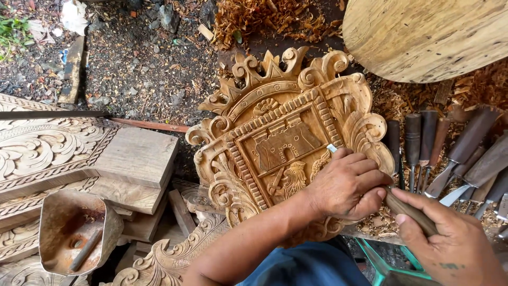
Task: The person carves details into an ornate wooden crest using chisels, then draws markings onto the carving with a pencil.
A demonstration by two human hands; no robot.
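Note:
A carved wooden crest panel with scrolls, a crown top and a framed relief lies tilted before me. My left hand rests on its lower right part, fingers wrapped around the shaft of a chisel. The chisel's metal tip touches the panel beside the inner frame. My right hand grips the brown wooden handle from behind, at the lower right.
A row of several wood-handled chisels lies to the right on wood shavings. A large pale wooden slab is at top right. Carved boards and a rusty metal tin sit at left. Dirt ground lies beyond.

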